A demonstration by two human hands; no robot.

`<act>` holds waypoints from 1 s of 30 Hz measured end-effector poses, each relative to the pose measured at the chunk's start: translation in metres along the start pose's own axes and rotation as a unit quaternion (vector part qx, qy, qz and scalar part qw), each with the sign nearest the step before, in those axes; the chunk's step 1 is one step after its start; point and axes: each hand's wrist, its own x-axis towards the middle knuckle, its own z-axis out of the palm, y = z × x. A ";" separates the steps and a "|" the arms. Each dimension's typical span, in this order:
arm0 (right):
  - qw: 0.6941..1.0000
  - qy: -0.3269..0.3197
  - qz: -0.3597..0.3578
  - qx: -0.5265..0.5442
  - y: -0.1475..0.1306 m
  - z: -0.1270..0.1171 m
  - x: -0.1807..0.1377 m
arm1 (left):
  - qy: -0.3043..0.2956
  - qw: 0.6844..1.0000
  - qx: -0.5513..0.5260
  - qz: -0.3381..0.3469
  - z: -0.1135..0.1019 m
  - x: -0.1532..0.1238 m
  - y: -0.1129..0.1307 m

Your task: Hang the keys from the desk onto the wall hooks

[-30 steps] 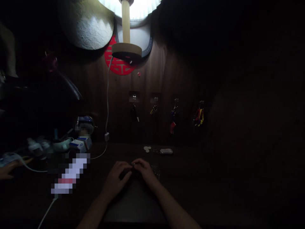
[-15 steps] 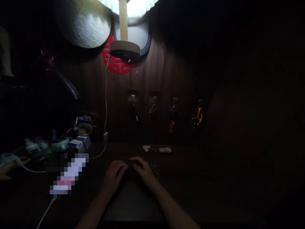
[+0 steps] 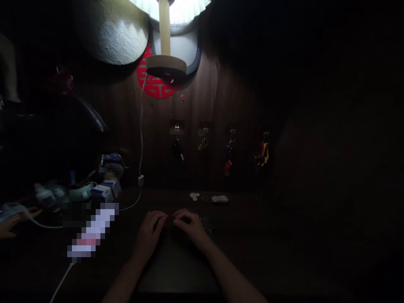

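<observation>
Fingertip work, low light, dark tabletop (image 3: 179, 273)

Step in hand, as judged: close fingertip work, lower centre of frame. The next move would call for steady fingertips and a clear view of whatever lies between them, the light there being poor.

Left hand (image 3: 150, 227): 1. Fingers curled, thumb near the fingertips; whether it grips anything cannot be told.

Right hand (image 3: 191, 226): 1. Thumb and fingers bent together, tips towards the left hand, a narrow gap between; whether anything is gripped cannot be told.

Metal cluster (image 3: 208, 230): 1, small, just beside the right hand and partly behind it, lower centre; contact cannot be told, nor its pieces counted.

Above the hands, on the tabletop: white discs (image 3: 195, 196), apparently 3, touching or overlapping; pale oval tag (image 3: 220, 199), 1, to their right.

Wall hooks (image 3: 177, 127): 4, centre to right of centre, each with 1 hanging bunch (image 3: 264, 155).

Lamp (image 3: 166, 65): 1, lit, upper centre.

Red round ornament (image 3: 159, 89): 1, behind it.

Blue-and-white box (image 3: 101, 192): at least 1, left of centre.

Pixelated bright slab (image 3: 93, 233): 1, lower left.

Further hand (image 3: 9, 227): 1, apparently another person's, left edge.
</observation>
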 end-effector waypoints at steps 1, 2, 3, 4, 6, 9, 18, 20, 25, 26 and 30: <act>1.000 0.013 0.013 0.009 -0.001 -0.002 0.000 | 0.006 1.000 -0.003 -0.017 0.000 0.001 -0.001; 0.999 0.023 0.024 0.017 -0.003 -0.003 0.001 | 0.015 0.999 -0.006 -0.036 -0.001 0.001 -0.003; 0.999 0.032 0.032 0.025 -0.004 -0.005 0.001 | 0.024 0.998 -0.009 -0.056 -0.001 0.002 -0.004; 0.998 0.037 0.037 0.033 -0.004 -0.007 0.001 | 0.033 0.997 -0.014 -0.074 -0.001 0.003 -0.005; 0.997 0.046 0.045 0.046 -0.005 -0.010 0.002 | 0.044 0.993 -0.024 -0.103 -0.002 0.004 -0.007; 0.994 0.067 0.061 0.062 -0.005 -0.013 0.003 | 0.047 0.990 -0.033 -0.127 -0.003 0.005 -0.009; 0.983 0.116 0.068 0.126 -0.001 -0.020 0.005 | 0.034 0.984 -0.047 -0.169 -0.003 0.009 -0.015; 0.980 0.135 0.072 0.124 0.000 -0.023 0.008 | 0.027 0.984 -0.048 -0.171 -0.003 0.009 -0.016; 0.970 0.155 0.101 0.154 -0.007 -0.039 0.023 | 0.023 0.986 -0.043 -0.162 -0.002 0.010 -0.017; 0.969 0.154 0.104 0.161 -0.011 -0.042 0.027 | 0.020 0.986 -0.042 -0.161 -0.002 0.010 -0.017; 0.975 0.157 0.079 0.136 -0.034 -0.056 0.042 | 0.010 0.983 -0.039 -0.178 -0.001 0.010 -0.017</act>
